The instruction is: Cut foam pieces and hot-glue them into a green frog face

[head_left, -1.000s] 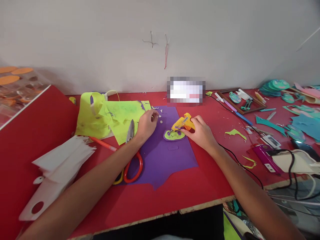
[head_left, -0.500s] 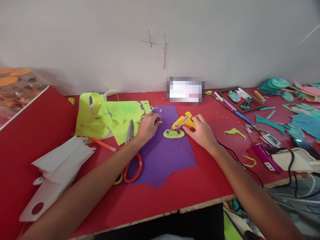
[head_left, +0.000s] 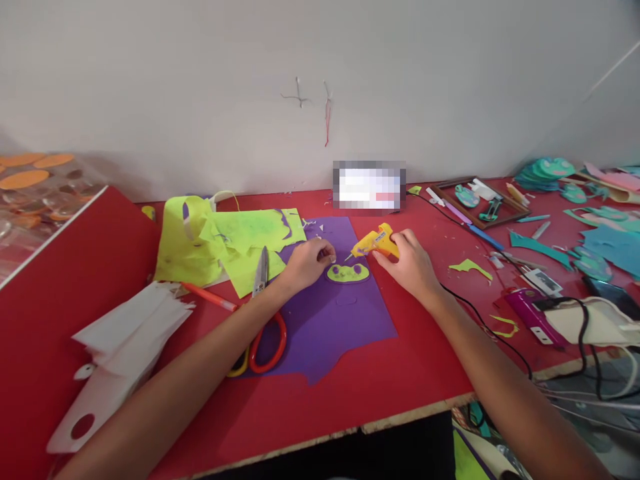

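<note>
My right hand (head_left: pixel 411 261) is wrapped round a yellow glue gun (head_left: pixel 375 241), its nozzle pointing left and down. Just below the nozzle lies a lime-green rounded cutout (head_left: pixel 349 273) with purple spots. It rests on a purple sheet (head_left: pixel 320 333), inside a drawn outline. My left hand (head_left: pixel 313 261) is pinched closed at the cutout's upper left; a small whitish bit shows at its fingertips, too small to name. Scissors with red and yellow handles (head_left: pixel 269 343) lie partly under my left forearm, blades pointing away from me.
Lime-green sheets (head_left: pixel 240 233) and an orange pen (head_left: pixel 209 297) lie to the left, near white cut pieces (head_left: pixel 125 333). On the right are a wooden tray (head_left: pixel 505 215), teal scraps (head_left: pixel 540 250), a magenta device (head_left: pixel 537 313) and black cables. A blurred bright rectangle (head_left: pixel 370 187) stands by the wall.
The glue gun's nozzle has moved off the cutout, up and to the right. My left hand has come right, closer to the cutout. The whole view has shifted slightly.
</note>
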The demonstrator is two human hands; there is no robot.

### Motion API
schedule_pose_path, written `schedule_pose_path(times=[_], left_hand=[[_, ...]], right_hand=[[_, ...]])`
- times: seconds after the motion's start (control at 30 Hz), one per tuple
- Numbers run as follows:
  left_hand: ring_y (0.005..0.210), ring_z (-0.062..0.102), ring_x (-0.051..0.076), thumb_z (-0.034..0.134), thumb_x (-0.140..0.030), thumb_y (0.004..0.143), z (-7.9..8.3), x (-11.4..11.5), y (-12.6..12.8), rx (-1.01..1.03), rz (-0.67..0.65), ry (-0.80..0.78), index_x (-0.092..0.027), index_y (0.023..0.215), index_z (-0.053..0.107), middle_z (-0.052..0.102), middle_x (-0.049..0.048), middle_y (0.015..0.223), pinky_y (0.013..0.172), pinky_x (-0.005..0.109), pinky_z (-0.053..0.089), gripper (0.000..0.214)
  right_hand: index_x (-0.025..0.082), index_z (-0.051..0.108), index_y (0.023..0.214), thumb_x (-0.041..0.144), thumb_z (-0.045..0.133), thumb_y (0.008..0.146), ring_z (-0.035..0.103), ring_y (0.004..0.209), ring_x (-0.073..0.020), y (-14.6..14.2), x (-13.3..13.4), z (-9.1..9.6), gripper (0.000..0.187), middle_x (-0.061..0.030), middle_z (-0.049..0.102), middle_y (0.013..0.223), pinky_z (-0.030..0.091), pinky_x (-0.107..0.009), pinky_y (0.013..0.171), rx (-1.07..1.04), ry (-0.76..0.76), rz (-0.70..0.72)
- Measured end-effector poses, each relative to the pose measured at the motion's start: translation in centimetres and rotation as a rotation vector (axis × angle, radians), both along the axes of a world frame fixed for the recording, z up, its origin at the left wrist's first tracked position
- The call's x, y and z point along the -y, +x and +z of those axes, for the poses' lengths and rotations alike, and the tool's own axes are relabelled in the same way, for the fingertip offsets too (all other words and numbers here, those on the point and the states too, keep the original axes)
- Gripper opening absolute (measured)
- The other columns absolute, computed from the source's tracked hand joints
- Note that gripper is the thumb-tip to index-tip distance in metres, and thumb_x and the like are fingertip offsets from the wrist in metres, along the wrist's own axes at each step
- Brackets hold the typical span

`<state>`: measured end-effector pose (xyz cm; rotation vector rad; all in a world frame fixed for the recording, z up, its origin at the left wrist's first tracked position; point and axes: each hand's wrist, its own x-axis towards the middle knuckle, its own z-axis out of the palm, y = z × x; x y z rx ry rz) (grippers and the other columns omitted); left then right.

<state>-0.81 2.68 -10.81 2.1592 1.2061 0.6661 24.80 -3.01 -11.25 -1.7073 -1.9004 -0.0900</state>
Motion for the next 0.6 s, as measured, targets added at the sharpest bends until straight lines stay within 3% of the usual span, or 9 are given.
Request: schedule_pose_path(times=[0.3,0.6], left_hand=[[0.073,0.059,0.015,0.063,-0.016,0.079,0.06,0.25,0.24,-0.028,-0.058,-0.111,-0.021,0.076,0.070,0.068,0.0014,0.083,0.069,0.028,0.046,0.008],[0.076,0.058,0.016,0.065,-0.015,0.079,0.31,1.17,0.66,-0.119,-0.022,-0.005,-0.020,0.080,0.069,0.064,0.0023,0.084,0.068,0.029,0.043,0.006]], right_hand=[[0.021,0.054,0.092,0.051,0.059,0.090,0.057,0.080,-0.0232,1.09,-0.29,0.43,0.031,-0.0082,0.054,0.097,0.038,-0.031,0.057,-0.029,0.002,-0.059],[0.021,0.054,0.092,0.052,0.059,0.090,0.057,0.079,-0.0229,0.94,-0.15,0.52,0.032,-0.0088,0.055,0.098,0.034,-0.030,0.055,-0.010,0.004,-0.067]])
